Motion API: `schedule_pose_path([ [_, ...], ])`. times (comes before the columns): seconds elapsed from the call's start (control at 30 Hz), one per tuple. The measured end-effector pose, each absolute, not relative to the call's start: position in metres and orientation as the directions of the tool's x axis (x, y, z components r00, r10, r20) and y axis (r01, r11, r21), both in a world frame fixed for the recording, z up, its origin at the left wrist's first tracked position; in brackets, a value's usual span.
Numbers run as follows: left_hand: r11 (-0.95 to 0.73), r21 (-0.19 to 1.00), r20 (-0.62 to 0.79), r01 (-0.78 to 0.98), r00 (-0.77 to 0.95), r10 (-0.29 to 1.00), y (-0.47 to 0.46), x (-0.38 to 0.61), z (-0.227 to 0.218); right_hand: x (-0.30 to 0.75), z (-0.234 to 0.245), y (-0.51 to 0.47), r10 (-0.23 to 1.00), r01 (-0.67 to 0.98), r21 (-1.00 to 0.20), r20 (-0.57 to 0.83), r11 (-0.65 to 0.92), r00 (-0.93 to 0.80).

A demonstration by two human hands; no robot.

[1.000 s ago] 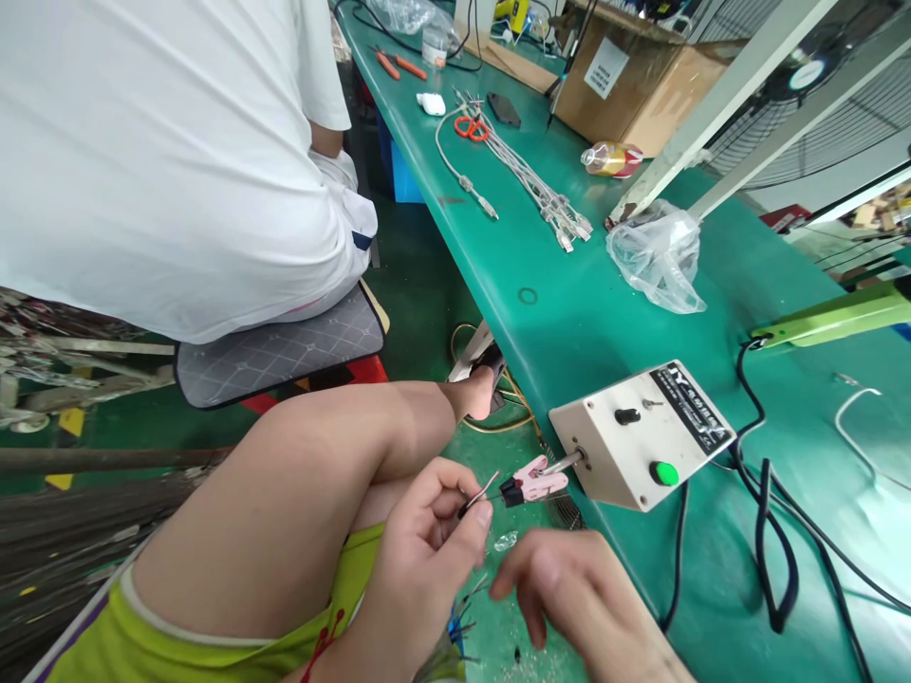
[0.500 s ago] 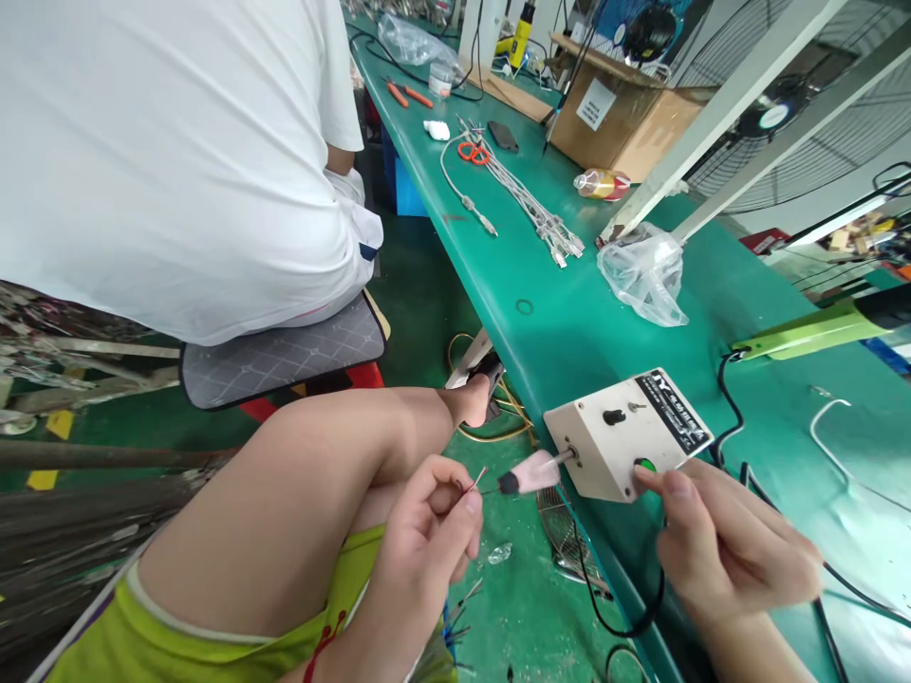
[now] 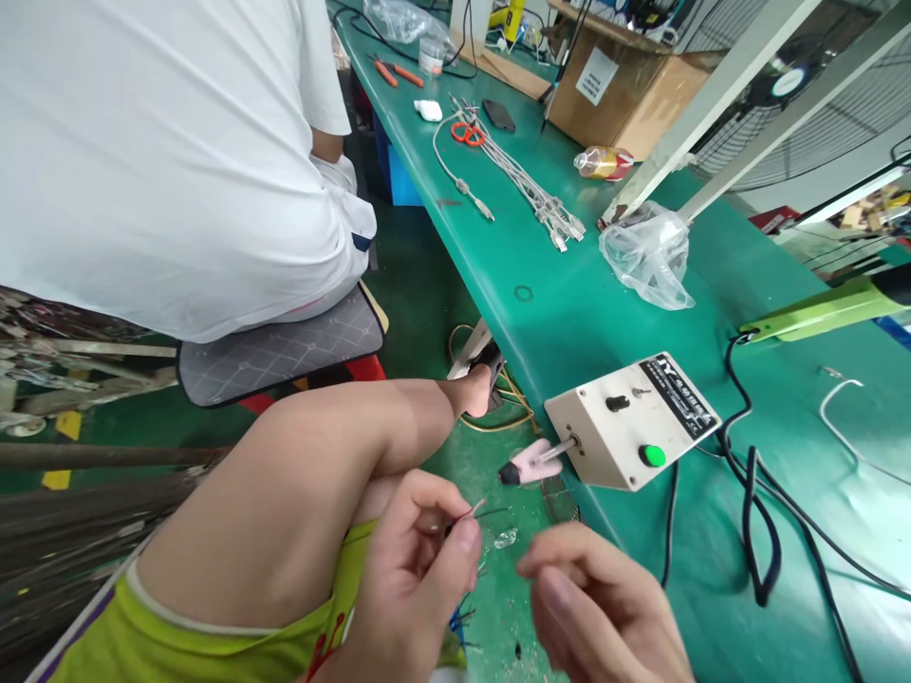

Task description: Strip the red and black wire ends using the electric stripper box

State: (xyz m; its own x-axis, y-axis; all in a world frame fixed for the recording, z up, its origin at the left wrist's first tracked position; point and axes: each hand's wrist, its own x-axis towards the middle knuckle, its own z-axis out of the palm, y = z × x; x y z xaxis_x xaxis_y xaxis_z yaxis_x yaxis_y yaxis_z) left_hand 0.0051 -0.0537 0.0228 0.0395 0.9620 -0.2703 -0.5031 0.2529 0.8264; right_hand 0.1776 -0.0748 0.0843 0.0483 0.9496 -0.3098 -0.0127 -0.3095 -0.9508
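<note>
My left hand (image 3: pixel 427 560) is pinched around thin stripped wires (image 3: pixel 478 508), whose fine ends stick out past the thumb and forefinger. To its right, my right hand (image 3: pixel 602 602) hangs in front of the bench edge, thumb and fingers bent and apart, with nothing visible between them. Above both hands is a beige control box (image 3: pixel 604 427) with a knob (image 3: pixel 617 403), a small switch and a green button (image 3: pixel 652 455). From its side a shaft carries a pink clip (image 3: pixel 537 462) with a black tip. The clip touches neither hand.
A green bench (image 3: pixel 523 256) runs along the right, bearing grey USB cables (image 3: pixel 527 185), orange-handled scissors (image 3: pixel 468 134), a plastic bag (image 3: pixel 646 254), a green tool (image 3: pixel 818 308) and black cords (image 3: pixel 758 531). A person in a white shirt (image 3: pixel 163 161) sits at left.
My right hand has left the green button and moved left and down toward my left hand. The pink clip has turned on its shaft. My left hand still pinches the wires.
</note>
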Motion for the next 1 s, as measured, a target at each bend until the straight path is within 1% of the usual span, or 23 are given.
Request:
schedule_pose_path([
  [0.07,0.220,0.866,-0.218,-0.449,0.057,0.974,-0.058,0.006,0.023,0.163,0.073,-0.072,0.906,-0.208,-0.885,-0.424,-0.416,-0.008],
  [0.1,0.201,0.883,-0.189,-0.425,0.071,0.979,-0.060,0.006,0.024,0.160,0.069,-0.070,0.894,-0.266,-0.859,-0.447,-0.438,-0.027],
  [0.17,0.168,0.901,-0.141,-0.401,0.098,0.985,-0.061,0.008,0.025,0.159,0.066,-0.066,0.881,-0.321,-0.829,-0.471,-0.459,-0.044],
  [0.27,0.183,0.894,-0.137,-0.408,0.139,0.981,-0.061,0.010,0.025,0.165,0.068,-0.064,0.883,-0.340,-0.824,-0.467,-0.453,-0.045],
  [0.37,0.250,0.874,-0.204,-0.416,0.152,0.967,-0.059,0.012,0.023,0.171,0.071,-0.058,0.888,-0.299,-0.840,-0.457,-0.452,-0.056],
  [0.43,0.290,0.859,-0.260,-0.422,0.128,0.957,-0.055,0.013,0.024,0.173,0.071,-0.051,0.883,-0.247,-0.851,-0.466,-0.464,-0.052],
  [0.5,0.309,0.848,-0.300,-0.430,0.092,0.950,-0.049,0.014,0.027,0.174,0.071,-0.043,0.877,-0.233,-0.849,-0.480,-0.474,-0.030],
  [0.53,0.312,0.845,-0.311,-0.435,0.075,0.947,-0.046,0.014,0.029,0.173,0.071,-0.039,0.873,-0.255,-0.842,-0.487,-0.476,-0.021],
  [0.7,0.309,0.836,-0.332,-0.453,0.030,0.943,-0.035,0.014,0.034,0.169,0.073,-0.025,0.851,-0.472,-0.746,-0.525,-0.469,-0.017],
  [0.83,0.312,0.833,-0.348,-0.457,0.005,0.938,-0.032,0.013,0.032,0.169,0.072,-0.025,0.855,-0.498,-0.744,-0.518,-0.446,0.008],
  [1.0,0.325,0.824,-0.349,-0.463,0.035,0.936,-0.031,0.015,0.029,0.168,0.069,-0.025,0.858,-0.533,-0.731,-0.513,-0.427,0.017],
])
